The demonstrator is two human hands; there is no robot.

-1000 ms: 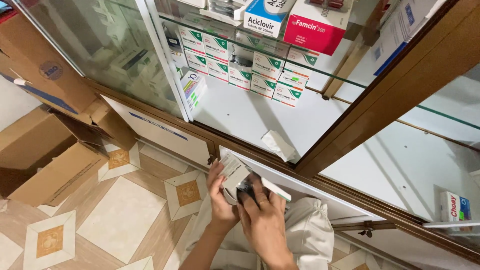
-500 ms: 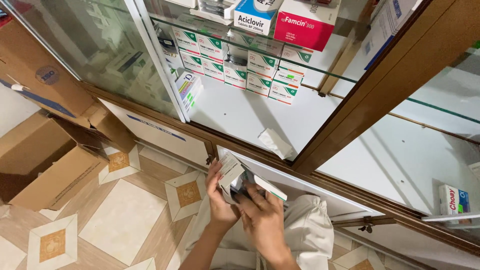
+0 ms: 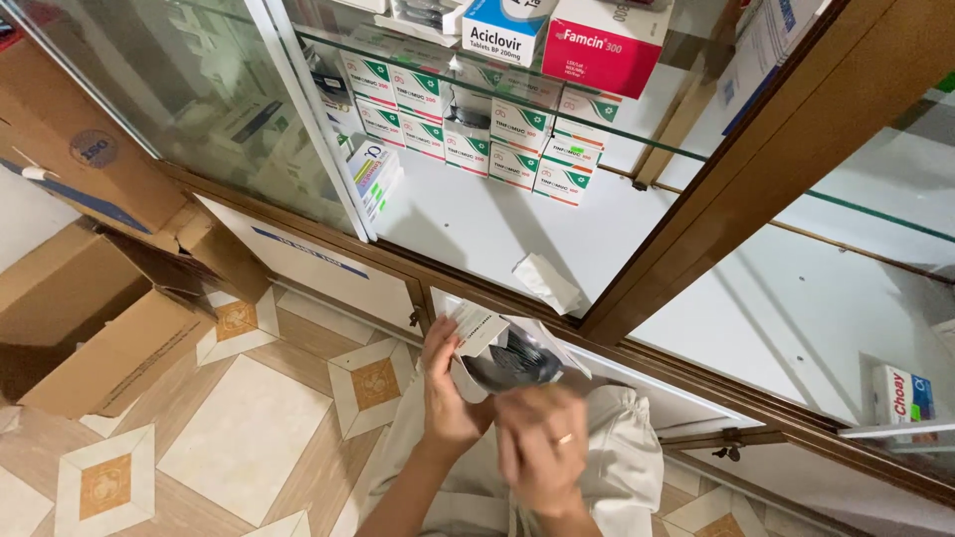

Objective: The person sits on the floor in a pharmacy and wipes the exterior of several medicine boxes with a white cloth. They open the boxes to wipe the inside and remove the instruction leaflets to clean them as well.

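Observation:
My left hand (image 3: 446, 393) grips a small white carton (image 3: 476, 333) with its end flap lifted, held low in front of a wooden cabinet. A dark foil strip (image 3: 517, 363) sticks out of the carton's mouth. My right hand (image 3: 542, 447), blurred and wearing a ring, hovers just below the strip with fingers spread; whether it touches the strip I cannot tell. Both hands are over my lap, which is covered in pale cloth (image 3: 622, 462).
Rows of white-and-green medicine boxes (image 3: 477, 139) stand on the white shelf (image 3: 468, 229) behind an open glass door (image 3: 179, 109). A crumpled paper (image 3: 547, 281) lies near the shelf's front. Open cardboard boxes (image 3: 90, 328) sit on the tiled floor at left.
The carton's flap has been opened further and the dark strip has come out more. My right hand has dropped down from the carton and is moving.

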